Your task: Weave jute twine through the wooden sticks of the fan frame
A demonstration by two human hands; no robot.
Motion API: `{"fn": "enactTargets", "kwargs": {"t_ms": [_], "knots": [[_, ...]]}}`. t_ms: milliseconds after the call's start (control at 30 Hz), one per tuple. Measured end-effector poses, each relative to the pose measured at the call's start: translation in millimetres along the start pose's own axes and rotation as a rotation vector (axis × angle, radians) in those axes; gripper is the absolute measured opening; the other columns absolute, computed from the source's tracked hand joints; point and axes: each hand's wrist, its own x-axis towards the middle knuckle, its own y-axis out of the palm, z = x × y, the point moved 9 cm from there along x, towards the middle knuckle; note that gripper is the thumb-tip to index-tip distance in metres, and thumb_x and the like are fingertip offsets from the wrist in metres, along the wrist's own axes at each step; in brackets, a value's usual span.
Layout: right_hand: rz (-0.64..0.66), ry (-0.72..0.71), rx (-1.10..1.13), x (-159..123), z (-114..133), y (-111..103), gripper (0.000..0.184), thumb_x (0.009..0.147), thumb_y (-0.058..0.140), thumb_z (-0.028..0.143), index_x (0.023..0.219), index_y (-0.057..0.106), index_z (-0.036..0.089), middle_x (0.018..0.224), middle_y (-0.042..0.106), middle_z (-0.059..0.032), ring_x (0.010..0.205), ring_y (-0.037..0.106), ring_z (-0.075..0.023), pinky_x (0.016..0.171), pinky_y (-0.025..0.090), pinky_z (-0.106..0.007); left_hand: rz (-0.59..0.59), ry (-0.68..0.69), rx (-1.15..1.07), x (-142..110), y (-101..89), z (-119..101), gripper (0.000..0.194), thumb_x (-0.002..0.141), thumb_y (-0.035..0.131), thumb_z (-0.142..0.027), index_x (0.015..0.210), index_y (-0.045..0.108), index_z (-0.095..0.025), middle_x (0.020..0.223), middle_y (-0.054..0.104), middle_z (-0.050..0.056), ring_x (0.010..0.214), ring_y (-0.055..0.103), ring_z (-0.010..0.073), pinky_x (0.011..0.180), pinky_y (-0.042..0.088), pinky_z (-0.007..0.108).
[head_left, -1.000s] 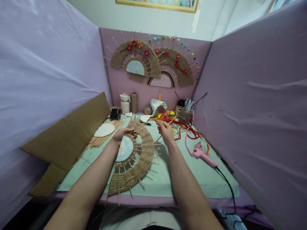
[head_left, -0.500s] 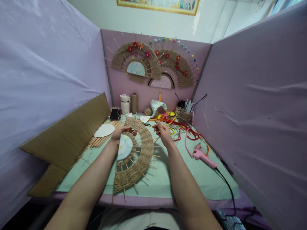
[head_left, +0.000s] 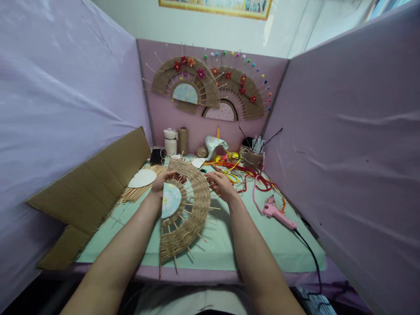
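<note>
A half-round woven twine fan [head_left: 201, 201] stands tilted in front of me, its thin sticks poking out past the outer rim. Pale blue floral fabric [head_left: 171, 200] covers its half-round centre. My left hand [head_left: 164, 181] grips the fan near its inner band, with some fingers hidden behind the weave. At the upper right of the rim is my right hand [head_left: 222, 186], fingers pinched together against the edge among the stick ends. What lies between those fingertips is too small to make out.
A pink glue gun [head_left: 278, 215] with a black cord lies at right. Red and yellow craft stems [head_left: 229, 168] tangle behind. Thin sticks and a white oval [head_left: 142, 178] lie left, beside folded cardboard [head_left: 98, 188]. Two finished fans hang on the back panel [head_left: 157, 118].
My right hand has moved left and slightly down, its fingertips now meeting the fan's rim. The fan has turned a little, its lower end shifting right.
</note>
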Motion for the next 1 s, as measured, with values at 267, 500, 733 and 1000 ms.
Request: {"fn": "enactTargets", "kwargs": {"t_ms": [267,500,733,1000], "knots": [[-0.009,0.062,0.025,-2.6,-3.0,-1.7,0.025,0.062,0.074,0.035,0.077,0.067,0.016,0.062,0.057,0.0011,0.048,0.043,-0.0045,0.041,0.024,-0.017,0.053,-0.009,0.02,1.8,4.3,6.3,0.014,0.073,0.053,-0.019,0.075,0.065,-0.012,0.07,0.07,0.01,0.066,0.067,0.0235,0.06,0.054,0.036],[-0.104,0.084,0.024,-7.8,3.2,-8.2,0.021,0.063,0.072,0.033,0.072,0.064,0.016,0.062,0.057,0.0025,0.045,0.042,-0.004,0.039,0.022,-0.019,0.256,-0.095,0.166,-2.4,8.5,19.5,0.024,0.071,0.058,-0.02,0.092,0.065,-0.011,0.078,0.072,0.011,0.072,0.069,0.0259,0.072,0.054,0.037],[-0.076,0.076,0.054,-4.1,2.0,-10.3,0.028,0.061,0.073,0.038,0.078,0.065,0.017,0.062,0.057,0.0023,0.045,0.044,-0.0048,0.038,0.021,-0.018,0.391,-0.014,0.264,-10.1,24.1,23.1,0.044,0.069,0.057,-0.002,0.111,0.055,-0.015,0.105,0.069,0.013,0.095,0.066,0.0299,0.084,0.051,0.043],[-0.154,-0.028,-0.057,9.9,1.0,-26.4,0.053,0.065,0.06,0.067,0.07,0.066,0.015,0.048,0.043,0.0046,0.04,0.029,-0.0049,0.041,0.017,-0.022,0.345,0.011,0.287,-7.1,17.9,13.7,0.043,0.07,0.054,0.001,0.109,0.052,-0.016,0.109,0.067,0.013,0.104,0.061,0.0321,0.089,0.049,0.048]]}}
